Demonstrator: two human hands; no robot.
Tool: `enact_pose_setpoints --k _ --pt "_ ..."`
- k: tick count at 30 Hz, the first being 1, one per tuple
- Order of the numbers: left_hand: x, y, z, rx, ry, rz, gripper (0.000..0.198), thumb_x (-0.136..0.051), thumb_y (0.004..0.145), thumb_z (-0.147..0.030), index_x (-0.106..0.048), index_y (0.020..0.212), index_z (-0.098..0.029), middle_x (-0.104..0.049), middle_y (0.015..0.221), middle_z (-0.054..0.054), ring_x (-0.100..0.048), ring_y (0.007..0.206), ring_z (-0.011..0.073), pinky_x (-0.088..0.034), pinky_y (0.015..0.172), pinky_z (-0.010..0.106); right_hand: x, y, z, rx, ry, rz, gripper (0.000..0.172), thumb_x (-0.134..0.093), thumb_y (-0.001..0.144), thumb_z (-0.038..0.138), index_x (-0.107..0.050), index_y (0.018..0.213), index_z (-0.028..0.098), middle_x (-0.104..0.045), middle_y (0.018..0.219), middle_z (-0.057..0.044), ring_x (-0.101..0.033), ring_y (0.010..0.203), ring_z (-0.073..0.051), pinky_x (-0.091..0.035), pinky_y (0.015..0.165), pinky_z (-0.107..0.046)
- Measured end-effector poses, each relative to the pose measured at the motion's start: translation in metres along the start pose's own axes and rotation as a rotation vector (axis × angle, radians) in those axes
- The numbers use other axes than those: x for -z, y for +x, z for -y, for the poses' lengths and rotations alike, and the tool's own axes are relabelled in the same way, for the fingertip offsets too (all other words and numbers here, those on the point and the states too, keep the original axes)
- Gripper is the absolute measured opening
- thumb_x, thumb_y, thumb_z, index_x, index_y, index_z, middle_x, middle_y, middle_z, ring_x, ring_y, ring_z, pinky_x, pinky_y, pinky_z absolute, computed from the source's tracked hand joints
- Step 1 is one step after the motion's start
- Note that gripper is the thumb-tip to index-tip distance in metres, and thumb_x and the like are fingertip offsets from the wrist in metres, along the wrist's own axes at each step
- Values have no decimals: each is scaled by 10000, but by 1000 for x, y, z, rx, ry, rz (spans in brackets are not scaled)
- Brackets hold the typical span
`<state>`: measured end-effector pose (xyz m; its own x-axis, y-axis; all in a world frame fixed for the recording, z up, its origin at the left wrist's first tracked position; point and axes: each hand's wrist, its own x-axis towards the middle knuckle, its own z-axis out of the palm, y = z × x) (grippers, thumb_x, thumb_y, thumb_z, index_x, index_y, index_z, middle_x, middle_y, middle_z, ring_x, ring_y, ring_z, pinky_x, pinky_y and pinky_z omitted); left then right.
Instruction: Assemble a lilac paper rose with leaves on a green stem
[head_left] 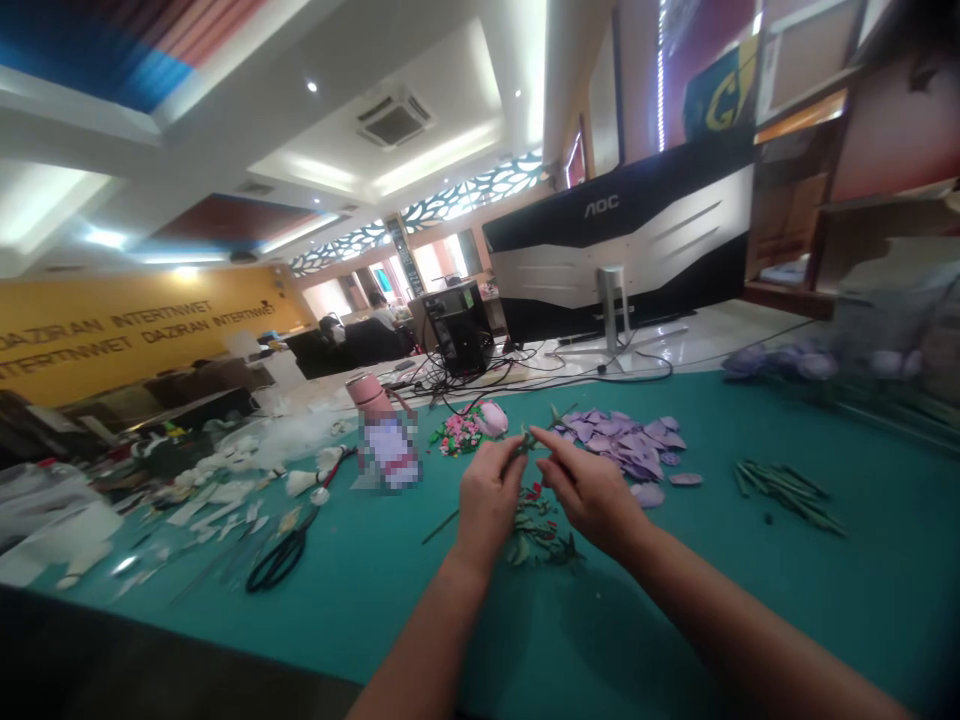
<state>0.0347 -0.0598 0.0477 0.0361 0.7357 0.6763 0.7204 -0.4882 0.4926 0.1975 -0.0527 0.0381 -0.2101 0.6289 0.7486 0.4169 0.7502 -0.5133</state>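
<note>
My left hand [487, 495] is closed around a thin green leafy stem [441, 527], whose lower end sticks out to the left. At the stem's top, small green leaves show between my hands. My right hand [592, 490] reaches in from the right, fingers curled, its index fingertip pressed on the leafy part; the exact grip is partly hidden. Below the hands lies a small heap of green leaf sprigs [544, 545] with red bits. Just behind the right hand, purple petals [619, 440] are spread out. Pink and green small flowers [459, 432] lie beyond the left hand.
A green mat [360, 600] covers the table. Black-handled scissors [281, 560] and scattered white pieces [217, 495] lie left, near a pink cup [367, 392]. Several green stems [791, 492] rest at right. A monitor [622, 255] and tangled cables [427, 375] stand behind.
</note>
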Motion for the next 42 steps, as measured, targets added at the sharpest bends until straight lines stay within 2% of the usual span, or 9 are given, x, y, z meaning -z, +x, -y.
enact_pose_setpoints --k 4,11,18,25,30,34,38,42 --pt "-4 -1 -2 -27 3 -16 240 -572 914 -179 -678 1130 -193 -653 926 41 -629 859 153 -495 806 270 -3 -1 -1 20 3 3 410 -425 982 265 -584 1326 108 -758 1039 -127 -735 884 -214 -570 814 -308" --pt "-1 -1 -3 0 -3 -6 201 -572 922 -202 -699 1077 -219 -636 890 18 -603 854 147 -470 806 261 -2 -1 2 78 12 10 407 -398 990 248 -572 1335 119 -701 1229 -120 -708 1041 -218 -562 861 -304" --pt "5 2 9 162 -147 -61 242 -609 890 -283 -707 1101 -219 -648 858 17 -610 784 151 -495 751 271 -4 -1 -3 -8 -61 -31 394 -407 986 266 -620 1279 111 -759 1055 -125 -742 871 -217 -577 807 -312" --pt "5 2 10 255 -226 -69 263 -644 849 -323 -722 1073 -210 -622 799 2 -577 687 131 -496 669 256 -8 0 -10 -67 -124 33 420 -407 974 260 -591 1326 122 -751 1084 -121 -734 885 -233 -567 802 -339" --pt "5 1 7 246 -230 -75 245 -642 854 -300 -716 1070 -213 -637 818 8 -593 708 136 -502 695 265 -8 -1 -13 -66 -126 41 441 -386 984 299 -588 1331 119 -760 1012 -117 -729 820 -223 -561 768 -331" --pt "9 2 9 162 -133 -108 196 -624 873 -244 -714 1045 -217 -668 877 24 -628 814 157 -506 790 282 -7 -5 -14 -72 -114 46 450 -395 982 330 -558 1366 162 -755 867 -64 -712 719 -200 -535 656 -299" --pt "20 -1 26 111 54 -79 199 -624 861 -157 -715 1031 -205 -688 950 44 -634 921 176 -493 871 294 -5 -8 -14 -115 -119 23 401 -431 977 367 -583 1323 230 -720 782 -15 -676 637 -180 -488 592 -290" --pt "31 -8 56 230 179 -55 251 -623 849 -123 -712 1070 -204 -707 1043 49 -641 993 176 -486 936 297 -4 -11 -16 -105 -120 61 354 -437 976 378 -623 1247 246 -715 766 -13 -675 640 -183 -474 582 -291"
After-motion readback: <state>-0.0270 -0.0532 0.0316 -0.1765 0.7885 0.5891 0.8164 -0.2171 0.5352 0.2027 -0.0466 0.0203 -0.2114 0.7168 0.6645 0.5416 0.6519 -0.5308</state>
